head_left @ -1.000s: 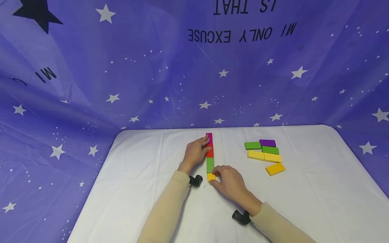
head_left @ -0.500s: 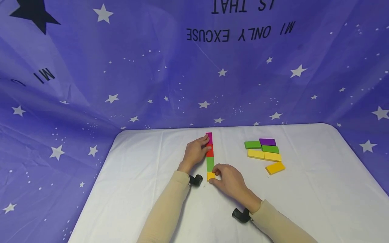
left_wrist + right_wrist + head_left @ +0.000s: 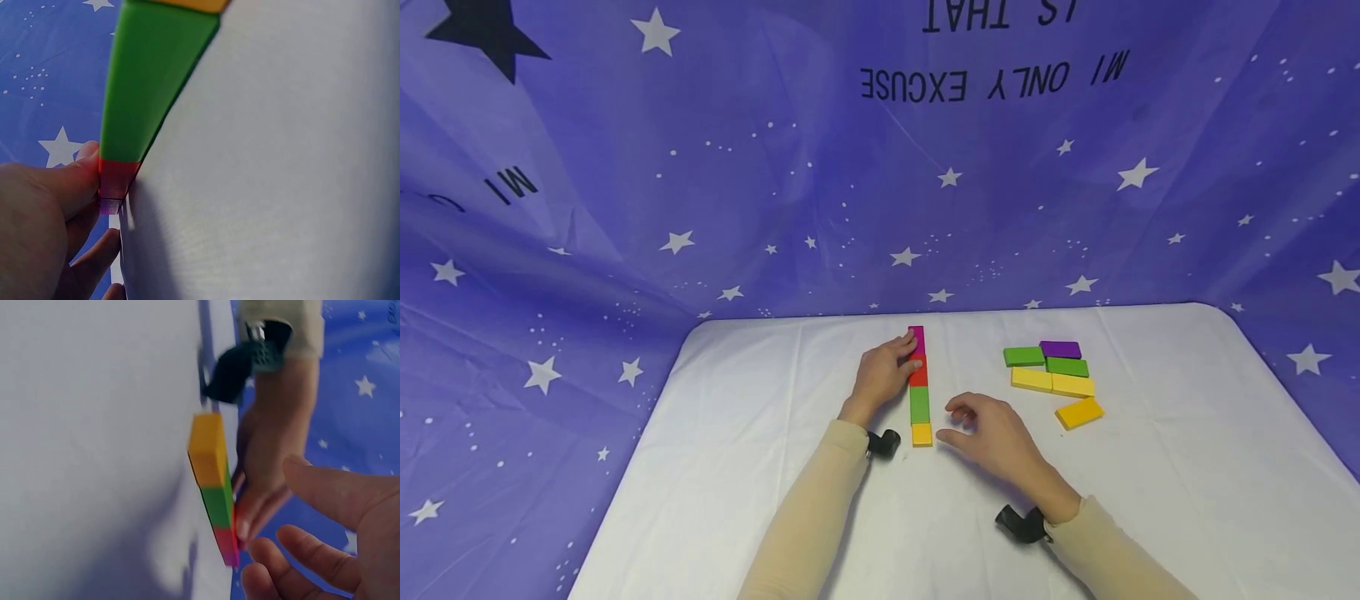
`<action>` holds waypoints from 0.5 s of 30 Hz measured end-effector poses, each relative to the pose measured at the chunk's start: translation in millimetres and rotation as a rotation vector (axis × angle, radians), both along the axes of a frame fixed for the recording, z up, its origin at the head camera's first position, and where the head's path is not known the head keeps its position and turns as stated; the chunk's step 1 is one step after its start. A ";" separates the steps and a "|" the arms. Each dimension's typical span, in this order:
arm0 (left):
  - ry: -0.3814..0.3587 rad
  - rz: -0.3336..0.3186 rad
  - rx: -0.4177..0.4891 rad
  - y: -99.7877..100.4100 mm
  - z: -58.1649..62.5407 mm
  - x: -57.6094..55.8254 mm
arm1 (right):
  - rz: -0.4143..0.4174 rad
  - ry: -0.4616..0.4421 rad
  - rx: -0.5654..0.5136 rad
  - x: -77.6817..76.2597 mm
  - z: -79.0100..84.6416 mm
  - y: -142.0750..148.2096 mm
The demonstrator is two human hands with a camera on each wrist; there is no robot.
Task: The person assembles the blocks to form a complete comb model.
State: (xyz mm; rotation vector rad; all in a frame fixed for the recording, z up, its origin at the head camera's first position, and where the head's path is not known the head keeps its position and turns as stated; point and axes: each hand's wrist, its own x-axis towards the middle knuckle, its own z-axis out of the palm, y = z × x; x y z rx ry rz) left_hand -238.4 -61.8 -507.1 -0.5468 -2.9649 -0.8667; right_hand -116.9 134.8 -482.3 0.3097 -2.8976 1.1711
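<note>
A straight row of blocks stretches away across the table: an orange block (image 3: 922, 435) nearest, then a green block (image 3: 919, 405), a red block (image 3: 918, 372) and a magenta block (image 3: 917, 341) farthest. My left hand (image 3: 882, 377) rests on the far part of the row from the left, thumb on the red block and a fingertip on the magenta one. The left wrist view has the green block (image 3: 153, 81) large in front, my thumb beyond it. My right hand (image 3: 992, 437) is just right of the orange block, holding nothing, fingers loosely bent and apart.
At right lie two green blocks (image 3: 1024, 357), a purple block (image 3: 1060, 349), two pale yellow blocks (image 3: 1032, 380) in line and an orange-yellow block (image 3: 1079, 413) set askew. The white-covered table (image 3: 1187, 467) ends at a purple starry curtain (image 3: 820, 167).
My right hand has let go of the orange block and drawn back to the right. The left hand stays on the row, and the blocks keep their places.
</note>
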 end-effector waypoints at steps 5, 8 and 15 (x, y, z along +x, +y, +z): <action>0.011 -0.007 -0.010 0.0 -0.9 -0.4 | -0.042 0.027 -0.016 1.6 3.5 23.0; 0.010 -0.012 -0.014 0.1 -0.5 -0.5 | -0.075 0.041 -0.020 3.8 5.4 36.2; 0.024 -0.017 -0.022 -0.2 -1.2 -1.8 | -0.129 0.085 -0.020 7.2 6.1 64.5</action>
